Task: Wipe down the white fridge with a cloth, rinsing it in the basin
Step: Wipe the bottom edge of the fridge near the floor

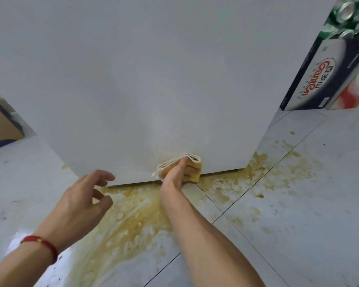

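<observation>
- Yellow-stained and folded thick, the cloth (181, 165) is being pressed by the right hand (175, 176) against the white fridge (153, 79) at its bottom edge, likely because the grime is collecting there.
- The left hand (85, 200) is hovering loosely spread, holding nothing, just short of the fridge, probably for balance.
- Brownish spill (133, 220) is lying over the floor tiles (298, 214) below.
- The basin is out of view; a carton (317, 77) is being cut off at right.

cloth (182, 165) against fridge (143, 79) base, spill (133, 214) on floor (298, 204) before it, boxes (327, 79) right
</observation>
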Motion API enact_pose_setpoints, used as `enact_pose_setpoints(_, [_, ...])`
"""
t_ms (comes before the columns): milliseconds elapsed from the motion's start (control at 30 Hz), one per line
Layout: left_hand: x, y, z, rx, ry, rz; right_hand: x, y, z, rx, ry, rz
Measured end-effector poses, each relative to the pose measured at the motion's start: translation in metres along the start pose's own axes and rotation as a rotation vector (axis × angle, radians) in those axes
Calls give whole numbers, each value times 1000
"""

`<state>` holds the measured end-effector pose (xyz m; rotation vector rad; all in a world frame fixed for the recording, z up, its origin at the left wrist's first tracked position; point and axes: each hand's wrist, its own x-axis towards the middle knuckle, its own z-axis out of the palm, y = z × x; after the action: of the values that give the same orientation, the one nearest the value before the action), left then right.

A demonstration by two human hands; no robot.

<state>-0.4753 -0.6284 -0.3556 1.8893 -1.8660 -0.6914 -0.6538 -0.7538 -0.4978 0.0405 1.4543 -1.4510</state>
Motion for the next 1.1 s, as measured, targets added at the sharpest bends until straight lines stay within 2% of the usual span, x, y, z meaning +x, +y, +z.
enact_pose_setpoints(33, [4,5,8,-11,-14,15,-11,2,3,130,-7,78])
enact_pose_setpoints(67, [6,10,14,-15,-25,28,-19,2,5,47,-62,23])
enact_pose_setpoints(133, [7,18,22,-14,-56,58,-20,-18,-15,-69,-70,-95])
enact_pose_setpoints(233, [6,19,22,-2,-58,100,17,-67,-61,-208,121,-316])
enact_pose_setpoints(300, [6,9,13,8,-19,95,25,-97,-72,-84,210,-420])
enact_pose_setpoints(367, [7,-4,4,17,19,49,14,-106,-56,-44,258,-497])
enact_pose_setpoints(433, [9,-14,-4,-65,45,-60,-16,-88,-18,-110,215,-559])
enact_pose_setpoints(533, [12,-12,-14,-285,170,-204,-82,-21,41,-350,87,-846])
enact_pose_setpoints(667, [14,-2,-19,-89,392,-9,-127,72,78,-897,4,-1323])
enact_pose_setpoints(767, [7,1,-17,-32,372,52,-90,71,44,-1241,-34,-1572])
enact_pose_setpoints(833, [1,1,-19,10,326,68,-54,40,12,-1285,-40,-1690])
enact_pose_setpoints(933, [-3,1,-25,51,293,92,-10,-26,-33,-1100,130,-1593])
enact_pose_setpoints(1100, [-12,-12,-44,77,260,44,15,-124,-55,-418,279,-982])
